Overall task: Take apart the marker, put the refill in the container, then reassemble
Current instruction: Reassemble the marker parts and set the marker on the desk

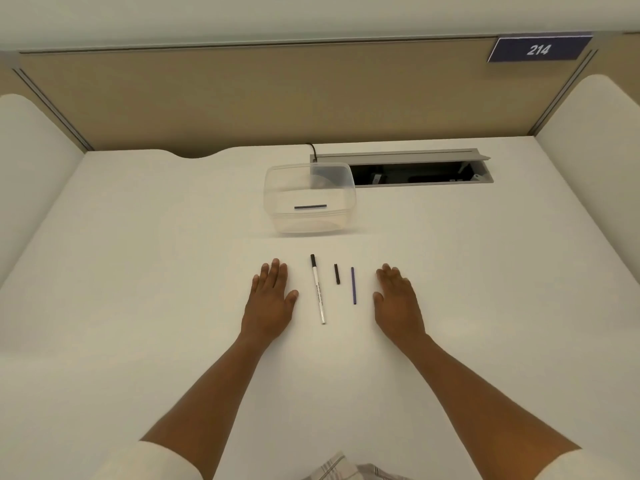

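A white marker barrel (318,291) with a black tip end lies on the white desk between my hands, pointing away from me. To its right lie a short black piece (337,274) and a thin purple refill stick (353,285), each apart from the others. A clear plastic container (277,192) stands farther back, with a dark refill stick (310,206) lying inside it. My left hand (271,296) rests flat on the desk left of the barrel, fingers spread, holding nothing. My right hand (397,299) lies flat to the right of the purple stick, also holding nothing.
An open grey cable tray (415,168) is sunk into the desk behind and right of the container, with a black cable (311,148) leading into it. Beige partition walls close off the back and sides. A sign reading 214 (538,49) hangs at the upper right.
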A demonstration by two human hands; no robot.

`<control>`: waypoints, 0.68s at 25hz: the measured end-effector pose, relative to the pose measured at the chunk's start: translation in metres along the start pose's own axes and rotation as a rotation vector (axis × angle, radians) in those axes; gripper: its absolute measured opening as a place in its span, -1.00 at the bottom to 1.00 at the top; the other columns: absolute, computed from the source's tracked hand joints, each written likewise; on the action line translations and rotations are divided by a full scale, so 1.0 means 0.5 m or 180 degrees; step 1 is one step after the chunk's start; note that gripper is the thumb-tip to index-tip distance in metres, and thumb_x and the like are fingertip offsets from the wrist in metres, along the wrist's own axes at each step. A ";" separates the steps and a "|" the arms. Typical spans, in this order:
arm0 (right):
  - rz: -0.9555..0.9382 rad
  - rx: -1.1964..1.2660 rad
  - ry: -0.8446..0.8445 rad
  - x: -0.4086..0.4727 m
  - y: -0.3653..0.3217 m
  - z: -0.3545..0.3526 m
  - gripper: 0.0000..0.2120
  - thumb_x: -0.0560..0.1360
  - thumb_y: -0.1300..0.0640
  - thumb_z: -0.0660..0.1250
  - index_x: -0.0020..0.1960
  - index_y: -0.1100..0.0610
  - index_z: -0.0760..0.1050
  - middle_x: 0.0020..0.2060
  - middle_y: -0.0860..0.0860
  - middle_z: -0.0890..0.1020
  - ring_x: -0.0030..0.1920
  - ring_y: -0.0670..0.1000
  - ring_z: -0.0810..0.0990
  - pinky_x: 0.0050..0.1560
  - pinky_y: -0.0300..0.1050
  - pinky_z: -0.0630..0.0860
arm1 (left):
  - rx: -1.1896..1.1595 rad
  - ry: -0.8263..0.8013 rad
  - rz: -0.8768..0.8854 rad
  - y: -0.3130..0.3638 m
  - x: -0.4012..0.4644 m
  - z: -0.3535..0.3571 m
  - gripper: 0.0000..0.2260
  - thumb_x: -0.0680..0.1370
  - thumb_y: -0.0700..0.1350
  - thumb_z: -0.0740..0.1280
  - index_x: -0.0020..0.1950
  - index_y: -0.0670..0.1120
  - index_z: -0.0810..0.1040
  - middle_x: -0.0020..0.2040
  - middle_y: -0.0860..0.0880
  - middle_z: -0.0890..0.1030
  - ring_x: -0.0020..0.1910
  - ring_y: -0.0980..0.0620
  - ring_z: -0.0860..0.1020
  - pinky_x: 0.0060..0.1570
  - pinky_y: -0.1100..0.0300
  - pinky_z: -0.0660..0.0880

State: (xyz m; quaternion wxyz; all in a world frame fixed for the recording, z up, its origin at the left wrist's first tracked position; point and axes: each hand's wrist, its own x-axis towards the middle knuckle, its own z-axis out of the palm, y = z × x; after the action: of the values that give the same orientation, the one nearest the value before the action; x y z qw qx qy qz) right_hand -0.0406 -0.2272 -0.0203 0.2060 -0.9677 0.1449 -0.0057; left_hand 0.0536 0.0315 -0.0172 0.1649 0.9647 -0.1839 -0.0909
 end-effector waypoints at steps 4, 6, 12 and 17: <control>0.0089 0.0112 0.0019 0.007 -0.010 -0.004 -0.51 0.59 0.18 0.16 0.51 0.20 0.23 0.55 0.09 0.22 0.56 0.11 0.12 0.55 0.00 -0.02 | -0.0075 -0.0080 0.0377 0.019 -0.009 -0.016 -0.49 0.65 -0.05 0.15 0.58 0.09 0.09 0.59 0.10 0.05 0.58 0.02 0.04 0.55 0.04 0.01; 0.0115 0.0321 0.0160 0.006 -0.021 -0.010 -0.57 0.57 0.18 0.23 0.42 0.19 0.37 0.45 0.10 0.39 0.50 0.15 0.26 0.51 0.01 0.11 | -0.0142 -0.0135 0.0639 0.033 -0.013 -0.022 -0.50 0.62 -0.10 0.21 0.54 0.15 0.20 0.57 0.15 0.14 0.55 0.04 0.16 0.51 0.04 0.15; 0.0202 0.0526 0.0293 0.010 -0.074 -0.016 -0.75 0.50 0.07 0.33 0.14 0.14 0.49 0.06 0.06 0.55 0.10 0.14 0.45 0.12 0.01 0.41 | 0.0022 -0.0393 0.0677 0.069 -0.023 -0.042 -0.59 0.61 -0.09 0.24 0.43 0.23 0.38 0.55 0.24 0.16 0.50 0.15 0.19 0.34 0.09 0.38; 0.0250 0.0433 0.0116 0.006 -0.086 -0.014 -0.73 0.51 0.03 0.34 0.13 0.16 0.45 0.06 0.08 0.50 0.07 0.14 0.43 0.10 0.00 0.42 | 0.0157 -0.0303 0.0664 0.081 -0.035 -0.041 -0.70 0.61 -0.07 0.25 0.33 0.15 0.50 0.53 0.20 0.24 0.47 0.15 0.27 0.26 0.09 0.45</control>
State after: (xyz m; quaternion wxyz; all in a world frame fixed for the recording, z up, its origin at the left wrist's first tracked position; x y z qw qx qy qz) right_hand -0.0261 -0.1931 0.0031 0.2687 -0.9448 0.1858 -0.0250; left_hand 0.0291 0.0086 0.0179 0.1408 0.9387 -0.2930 -0.1143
